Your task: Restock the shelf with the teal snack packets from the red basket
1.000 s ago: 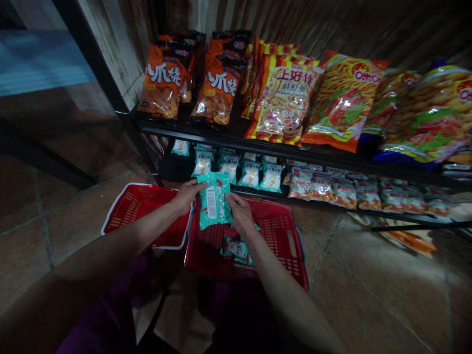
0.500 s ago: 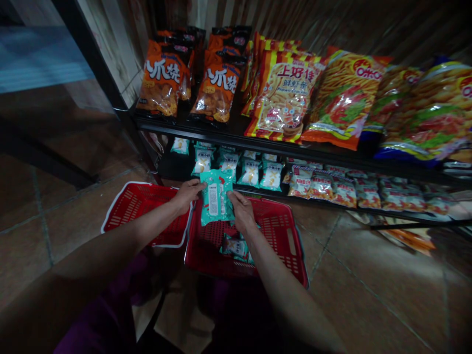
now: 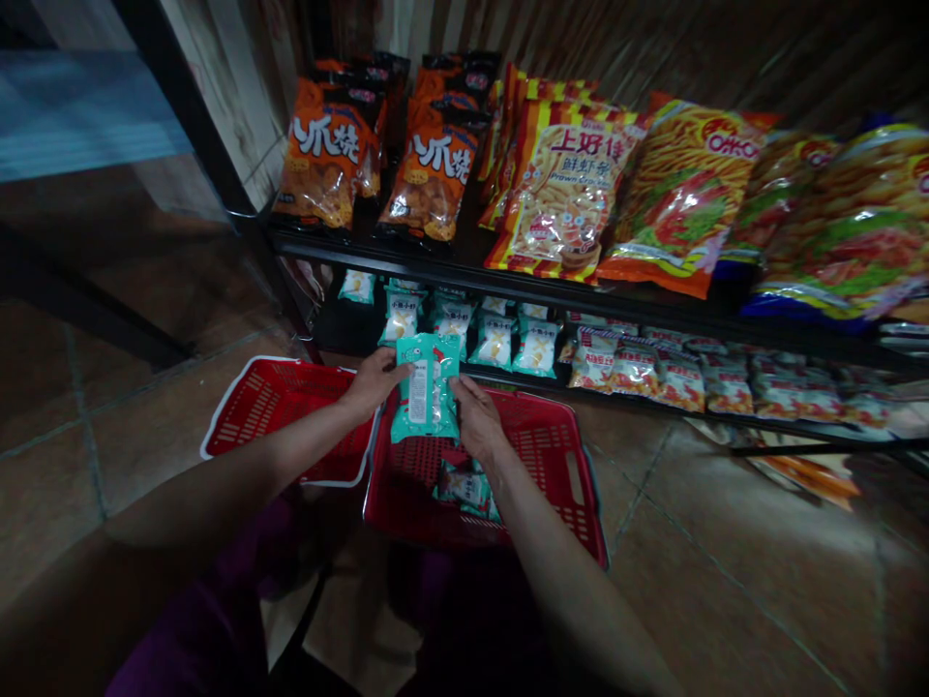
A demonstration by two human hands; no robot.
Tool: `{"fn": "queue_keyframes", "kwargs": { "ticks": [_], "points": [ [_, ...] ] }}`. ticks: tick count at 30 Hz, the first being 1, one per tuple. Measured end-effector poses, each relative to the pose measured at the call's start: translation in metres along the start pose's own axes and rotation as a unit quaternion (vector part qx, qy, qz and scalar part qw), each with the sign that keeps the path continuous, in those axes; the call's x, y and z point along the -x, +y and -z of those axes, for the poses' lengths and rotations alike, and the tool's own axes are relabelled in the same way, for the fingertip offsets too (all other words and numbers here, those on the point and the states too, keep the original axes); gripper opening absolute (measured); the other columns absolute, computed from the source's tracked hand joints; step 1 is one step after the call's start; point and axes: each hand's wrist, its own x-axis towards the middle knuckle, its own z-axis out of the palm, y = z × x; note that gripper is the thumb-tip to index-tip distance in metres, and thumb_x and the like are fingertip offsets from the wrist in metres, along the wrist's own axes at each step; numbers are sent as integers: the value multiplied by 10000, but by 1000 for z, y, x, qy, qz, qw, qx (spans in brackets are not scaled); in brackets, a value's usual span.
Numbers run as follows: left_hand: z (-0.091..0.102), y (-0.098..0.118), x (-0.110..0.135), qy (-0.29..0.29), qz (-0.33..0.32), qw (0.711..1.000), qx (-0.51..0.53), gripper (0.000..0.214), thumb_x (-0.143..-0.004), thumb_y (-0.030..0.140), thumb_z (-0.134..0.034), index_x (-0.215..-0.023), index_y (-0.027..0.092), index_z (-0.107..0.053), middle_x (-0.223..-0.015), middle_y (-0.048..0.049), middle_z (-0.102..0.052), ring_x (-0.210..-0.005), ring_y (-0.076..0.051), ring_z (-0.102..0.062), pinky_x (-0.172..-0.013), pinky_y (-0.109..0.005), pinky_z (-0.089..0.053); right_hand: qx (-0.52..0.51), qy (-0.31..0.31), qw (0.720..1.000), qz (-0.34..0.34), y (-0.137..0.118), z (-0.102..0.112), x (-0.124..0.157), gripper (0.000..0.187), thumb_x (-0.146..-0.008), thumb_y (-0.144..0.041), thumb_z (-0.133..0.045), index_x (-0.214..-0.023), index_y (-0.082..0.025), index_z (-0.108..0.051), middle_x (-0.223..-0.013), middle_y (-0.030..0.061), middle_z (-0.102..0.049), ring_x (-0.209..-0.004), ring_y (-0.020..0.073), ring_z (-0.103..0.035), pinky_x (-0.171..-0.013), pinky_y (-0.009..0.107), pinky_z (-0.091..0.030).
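I hold a teal snack packet (image 3: 427, 390) upright between both hands, its white label facing me. My left hand (image 3: 375, 378) pinches its upper left edge and my right hand (image 3: 473, 416) grips its right side. The packet hangs over the back rim of a red basket (image 3: 557, 467) that holds a few more packets (image 3: 464, 487). Just beyond it, matching teal packets (image 3: 495, 339) stand in a row on the bottom shelf.
A second red basket (image 3: 270, 407) sits on the tiled floor to the left. The black shelf rack (image 3: 508, 281) carries orange snack bags (image 3: 325, 160), prawn cracker bags (image 3: 562, 189) and red small packets (image 3: 657, 373). Bare floor tiles lie to the right.
The teal packet and both hands have risen slightly and shifted a little toward the shelf. The view has barely moved.
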Motion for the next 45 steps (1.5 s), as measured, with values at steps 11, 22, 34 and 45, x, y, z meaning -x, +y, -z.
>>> {"fn": "queue_keyframes", "kwargs": {
  "ticks": [11,22,34,45],
  "points": [
    [0,-7,0,-4,-13,999,-43,214,-680,242,-683,-852,168,-579,-905,-48,-668,-847,-168,-607,-804,-313,-469,2,-15,1000,8,-1,0,2,364,-520,-419,-827,-799,-237,-679,-720,-40,-717,-624,127,-651,-609,249,-534],
    [0,-6,3,-23,17,998,-53,174,-682,282,-687,-787,153,-634,-852,-51,-683,-775,-169,-602,-729,-297,-467,59,-19,997,34,8,10,-6,373,-597,-460,-775,-900,-254,-703,-866,-17,-735,-726,135,-673,-670,254,-548],
    [2,-12,-1,-13,24,998,-52,248,-666,296,-680,-863,157,-624,-881,-60,-688,-768,-176,-612,-727,-307,-478,245,-57,946,206,11,11,-7,662,-780,-437,-637,-1381,-251,-431,-1400,56,-503,-1252,208,-501,-1086,400,-364],
    [3,-14,-2,-19,6,999,-47,293,-680,292,-688,-933,157,-631,-980,-85,-695,-858,-202,-629,-770,-317,-484,430,-73,807,397,2,11,1,409,-918,-353,-445,-1315,-294,-522,-1444,37,-448,-1348,207,-387,-1132,459,-291]
  ]
}}
